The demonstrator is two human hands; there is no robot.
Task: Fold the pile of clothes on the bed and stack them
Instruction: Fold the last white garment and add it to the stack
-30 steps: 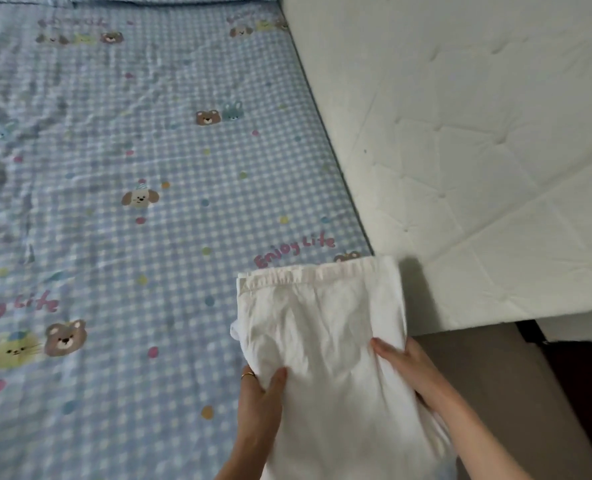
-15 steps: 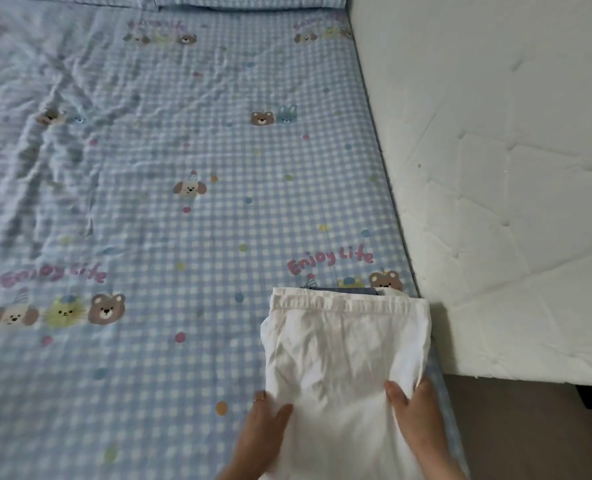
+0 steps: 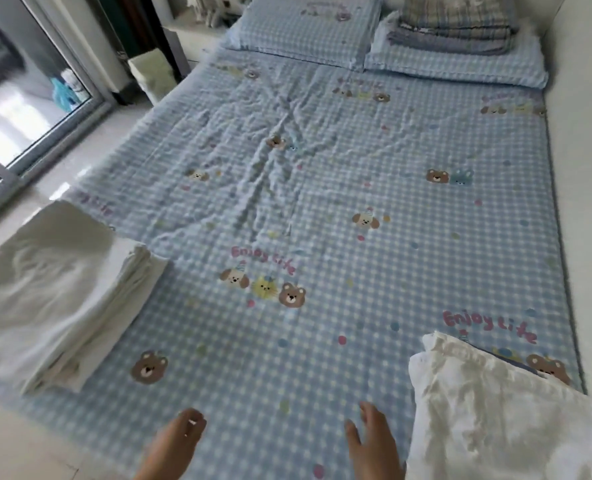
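Both hands low at bottom centre of frame, over the blue checked bed sheet point(image 3: 322, 209). Left hand point(image 3: 178, 445) loosely curled, holding nothing, ring on one finger. Right hand point(image 3: 370, 441) open, fingers spread, holding nothing, just left of folded white garment point(image 3: 495, 417) at lower right, not clearly touching it. Dark blue edge showing under that garment at its upper right. Stack of folded white cloth point(image 3: 55, 306) at left edge of frame, on bed near its side. Two pillows point(image 3: 305, 26) at top, folded striped blankets point(image 3: 453, 26) on the right one. Glass door point(image 3: 21, 84) upper left. White padded wall point(image 3: 585, 168) along right edge.
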